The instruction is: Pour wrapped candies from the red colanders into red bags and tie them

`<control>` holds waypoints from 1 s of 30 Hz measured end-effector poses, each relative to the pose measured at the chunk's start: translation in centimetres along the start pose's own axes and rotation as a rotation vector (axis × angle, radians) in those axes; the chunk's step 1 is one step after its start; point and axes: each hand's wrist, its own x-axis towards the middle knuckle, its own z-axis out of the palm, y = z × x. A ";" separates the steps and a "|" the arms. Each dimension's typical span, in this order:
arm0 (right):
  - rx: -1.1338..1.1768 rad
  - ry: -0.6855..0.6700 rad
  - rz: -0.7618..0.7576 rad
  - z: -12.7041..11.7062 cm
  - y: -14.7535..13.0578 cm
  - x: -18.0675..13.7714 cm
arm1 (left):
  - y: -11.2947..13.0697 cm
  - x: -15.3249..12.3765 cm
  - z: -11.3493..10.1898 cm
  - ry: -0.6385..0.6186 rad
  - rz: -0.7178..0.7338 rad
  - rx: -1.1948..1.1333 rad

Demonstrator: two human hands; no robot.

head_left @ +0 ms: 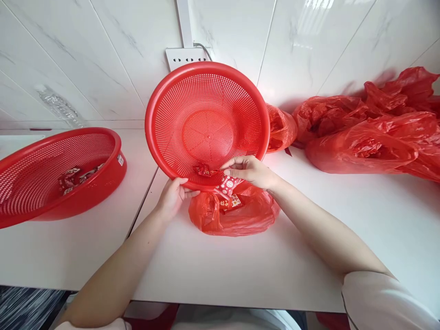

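Left hand (173, 198) gripped the tilted basket (206, 67); right hand (252, 173) finger-pinched a packet (229, 184) above the bag (244, 224)! Steady tilt surely mattered here.

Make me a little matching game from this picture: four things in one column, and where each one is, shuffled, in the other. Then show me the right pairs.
Things
1. Left hand
2. Right hand
3. White socket strip
4. Small white label

Places
A. On the tiled wall
B. Nearest to a spotted packet
C. On the outside of the basket at the picture's left
D. Holding the near rim of the tilted basket

Right pairs
1-D
2-B
3-A
4-C
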 end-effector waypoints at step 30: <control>-0.688 -0.140 -0.198 1.2 3.3 0.4 | -0.2 -0.8 1.2 -0.118 -0.001 0.040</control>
